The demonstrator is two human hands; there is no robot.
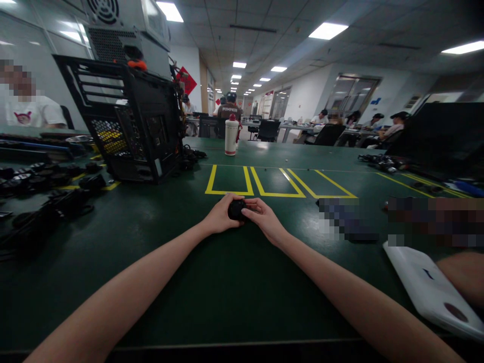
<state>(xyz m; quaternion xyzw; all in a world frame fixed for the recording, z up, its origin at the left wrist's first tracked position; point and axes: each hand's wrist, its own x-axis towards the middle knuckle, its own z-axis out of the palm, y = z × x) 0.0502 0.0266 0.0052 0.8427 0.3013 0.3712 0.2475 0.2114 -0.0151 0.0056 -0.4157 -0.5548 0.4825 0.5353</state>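
Observation:
Both of my hands meet over the green table, at a small, dark, rounded black object whose exact kind I cannot make out. My left hand wraps round its left side, with the fingers over the far side and the thumb nearer me. From the right, my right hand pinches its edge between thumb and fingertips. The object sits on or just above the tabletop, just short of the yellow tape outlines. Parts of it are hidden by my fingers.
An open black computer case stands at the left, near many black parts. A white bottle is farther back. On the right lie a white phone-like thing and a blurred-out item, beside another person's arm.

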